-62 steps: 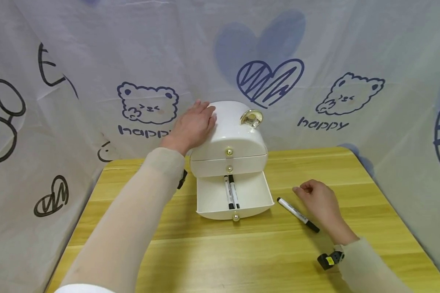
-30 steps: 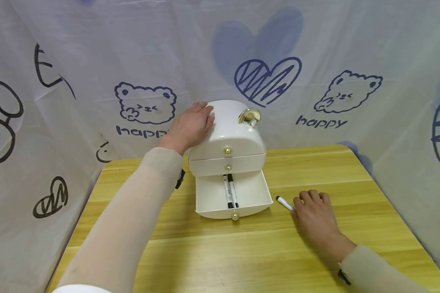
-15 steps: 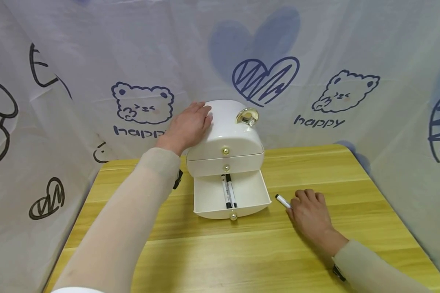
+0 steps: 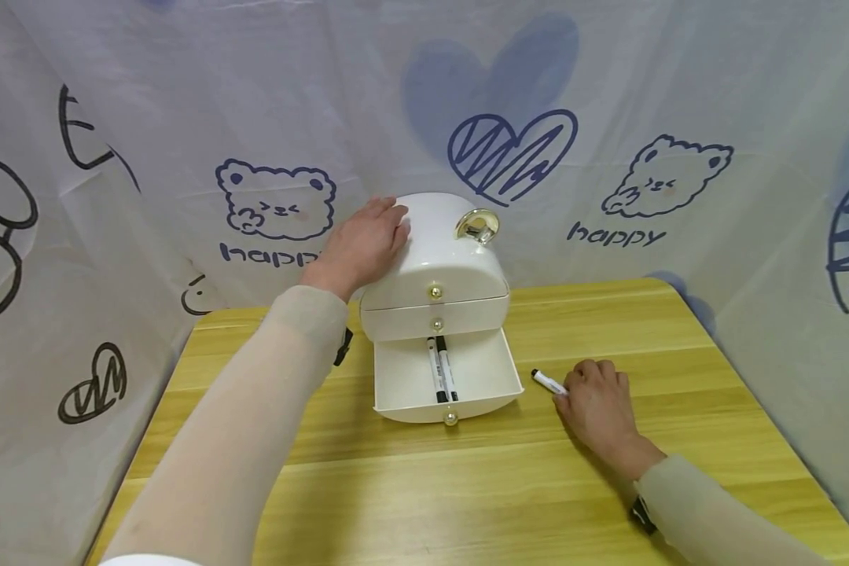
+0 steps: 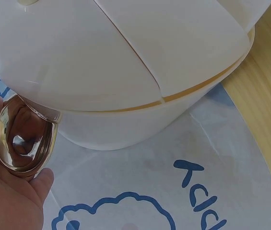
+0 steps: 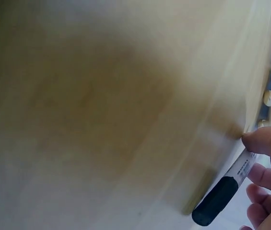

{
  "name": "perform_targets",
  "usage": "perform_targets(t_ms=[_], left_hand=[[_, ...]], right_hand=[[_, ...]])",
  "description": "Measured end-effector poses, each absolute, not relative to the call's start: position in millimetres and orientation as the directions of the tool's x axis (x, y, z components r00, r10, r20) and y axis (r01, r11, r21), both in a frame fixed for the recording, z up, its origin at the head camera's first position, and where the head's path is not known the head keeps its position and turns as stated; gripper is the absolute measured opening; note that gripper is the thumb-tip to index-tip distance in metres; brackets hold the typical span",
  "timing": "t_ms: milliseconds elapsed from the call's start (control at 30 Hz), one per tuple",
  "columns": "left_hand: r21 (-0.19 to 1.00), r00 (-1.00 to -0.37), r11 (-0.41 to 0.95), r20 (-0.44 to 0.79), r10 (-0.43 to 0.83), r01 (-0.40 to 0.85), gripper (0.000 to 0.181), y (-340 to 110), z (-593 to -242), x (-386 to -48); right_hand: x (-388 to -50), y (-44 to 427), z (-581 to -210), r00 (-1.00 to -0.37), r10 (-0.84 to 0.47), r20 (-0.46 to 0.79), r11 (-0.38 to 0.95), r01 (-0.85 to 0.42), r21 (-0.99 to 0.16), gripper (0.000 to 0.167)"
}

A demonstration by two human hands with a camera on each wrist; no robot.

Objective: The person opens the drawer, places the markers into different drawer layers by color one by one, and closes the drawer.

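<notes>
A white drawer box (image 4: 435, 251) with a domed top stands at the table's back, its lowest drawer (image 4: 403, 377) pulled out. Two markers (image 4: 442, 369) lie side by side in that drawer. My left hand (image 4: 364, 244) lies over the box's upper left; in the left wrist view its thumb and fingers hold the gold ring-shaped handle (image 5: 27, 136) between them. Right of the drawer, my right hand (image 4: 597, 405) pinches a white marker (image 4: 548, 382), its black end (image 6: 215, 201) sticking out in the right wrist view. The marker is low, at or just above the tabletop.
A second gold ring-shaped handle (image 4: 478, 226) juts from the box's upper right. Gold knobs (image 4: 450, 418) mark the drawers. Behind the wooden table (image 4: 424, 495) hangs a pale printed cloth (image 4: 368, 94), close to the box's back.
My right hand has come down over the loose marker, covering its near part, and now pinches it. In the last half second the marker has shifted slightly. The left hand stays on the box.
</notes>
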State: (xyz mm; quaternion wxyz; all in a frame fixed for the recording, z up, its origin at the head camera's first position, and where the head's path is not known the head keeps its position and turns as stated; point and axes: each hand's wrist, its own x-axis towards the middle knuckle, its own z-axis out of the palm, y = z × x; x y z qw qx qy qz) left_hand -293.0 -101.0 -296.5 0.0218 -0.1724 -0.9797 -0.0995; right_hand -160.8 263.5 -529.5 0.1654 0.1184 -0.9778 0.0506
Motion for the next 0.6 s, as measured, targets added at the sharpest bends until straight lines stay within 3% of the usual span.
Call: perform_targets(t_ms=[233,600], left_hand=[[0.19,-0.937,0.917,0.081,0.34,0.349,0.056,-101.0,-295.8,-293.1],[0.2,-0.942,0.921,0.065,0.329,0.335,0.056,-101.1,-295.8,-292.7]], right_hand=[[-161.7,264.3,-529.1,-0.91,-0.215,0.355,0.964,-0.257,-0.074,0.028],[-166.8,256.4,-521.6,-0.946,-0.17,0.276,0.962,-0.219,-0.161,0.029]])
